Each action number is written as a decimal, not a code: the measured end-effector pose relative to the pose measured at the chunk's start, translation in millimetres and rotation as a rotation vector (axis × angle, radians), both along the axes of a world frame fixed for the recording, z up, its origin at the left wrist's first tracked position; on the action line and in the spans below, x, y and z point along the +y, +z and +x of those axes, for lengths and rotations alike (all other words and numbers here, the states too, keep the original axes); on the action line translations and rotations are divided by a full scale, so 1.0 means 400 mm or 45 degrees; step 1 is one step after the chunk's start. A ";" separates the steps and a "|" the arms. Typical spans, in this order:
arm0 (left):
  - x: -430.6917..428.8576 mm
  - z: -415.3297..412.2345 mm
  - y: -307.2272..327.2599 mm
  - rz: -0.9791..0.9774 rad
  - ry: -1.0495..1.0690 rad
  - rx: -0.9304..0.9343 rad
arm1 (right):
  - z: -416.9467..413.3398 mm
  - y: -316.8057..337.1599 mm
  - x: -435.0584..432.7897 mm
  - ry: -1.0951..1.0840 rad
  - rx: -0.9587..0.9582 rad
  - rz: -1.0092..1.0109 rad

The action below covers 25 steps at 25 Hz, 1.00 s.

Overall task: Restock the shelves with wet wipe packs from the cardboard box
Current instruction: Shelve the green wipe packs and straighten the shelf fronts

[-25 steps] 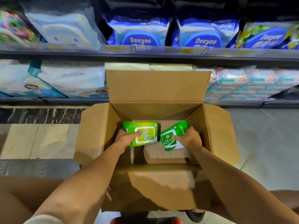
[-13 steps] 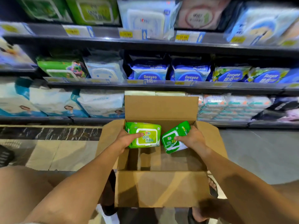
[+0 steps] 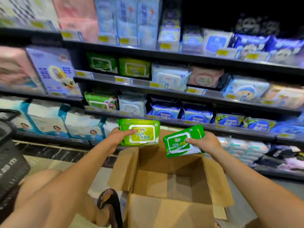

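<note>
Above cardboard box (image 3: 164, 178), left hand (image 3: 120, 137) gripped light-green pack (image 3: 143, 132), right hand (image 3: 205, 143) pinched darker pack (image 3: 178, 144) by edge; slick wrapper could slip, drop back.

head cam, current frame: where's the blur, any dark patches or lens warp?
Head view: motion blur smears the upper-left shelf goods and price tags; the lime pack and darker green pack are sharp enough to read 999. Head view: top-right corner falls near black; the wide angle bows the shelf rails and stretches the forearms. Head view: no strong glare; cardboard box interior soft, evenly lit.
</note>
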<state>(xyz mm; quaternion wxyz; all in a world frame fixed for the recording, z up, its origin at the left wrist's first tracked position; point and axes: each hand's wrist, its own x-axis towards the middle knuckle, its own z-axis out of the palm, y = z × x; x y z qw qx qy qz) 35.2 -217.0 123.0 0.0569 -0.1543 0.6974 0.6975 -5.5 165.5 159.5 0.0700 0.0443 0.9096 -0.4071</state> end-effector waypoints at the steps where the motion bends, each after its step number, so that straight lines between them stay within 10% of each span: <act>1: -0.021 0.011 0.030 0.005 0.020 0.028 | 0.000 0.034 -0.016 0.012 0.026 -0.016; 25: -0.477 0.044 0.113 0.266 0.331 0.284 | -0.163 0.207 -0.468 0.208 0.254 -0.685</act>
